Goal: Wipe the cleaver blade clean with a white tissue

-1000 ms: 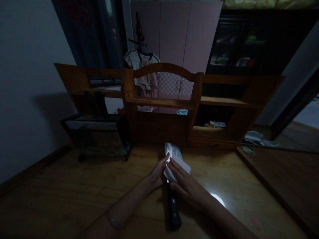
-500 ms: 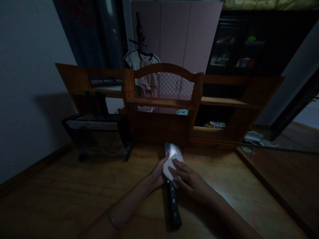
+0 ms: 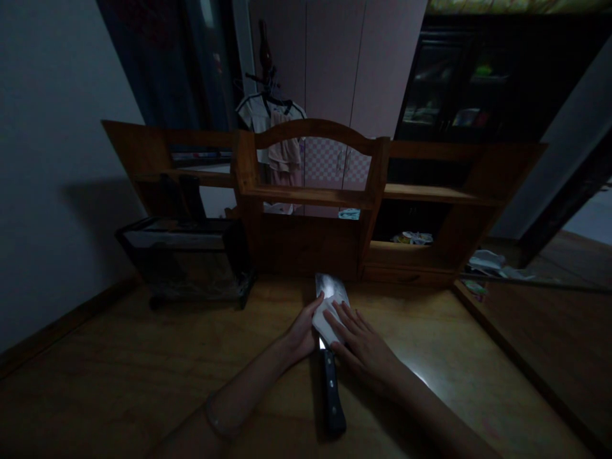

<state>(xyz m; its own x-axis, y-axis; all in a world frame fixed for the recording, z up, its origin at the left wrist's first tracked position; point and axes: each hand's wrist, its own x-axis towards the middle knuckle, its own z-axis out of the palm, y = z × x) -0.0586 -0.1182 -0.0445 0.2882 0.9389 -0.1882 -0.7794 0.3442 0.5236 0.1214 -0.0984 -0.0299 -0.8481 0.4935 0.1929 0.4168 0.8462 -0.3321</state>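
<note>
A cleaver lies flat on the wooden desk, its broad steel blade (image 3: 329,287) pointing away from me and its black handle (image 3: 331,398) toward me. A white tissue (image 3: 326,320) covers the near half of the blade. My right hand (image 3: 361,344) lies flat on the tissue with its fingers stretched out, pressing it against the blade. Against the blade's left edge rests my left hand (image 3: 302,331), fingers curved, thumb on the tissue.
A wooden shelf unit (image 3: 310,197) stands along the back of the desk (image 3: 143,357). A black mesh organiser (image 3: 182,258) sits at the back left. Crumpled papers (image 3: 492,262) lie at the right. Behind are pink wardrobe doors and hanging clothes.
The tissue, spread wider over the blade a second ago, is now folded smaller. My right hand slid forward on it along the blade. The left hand stayed put.
</note>
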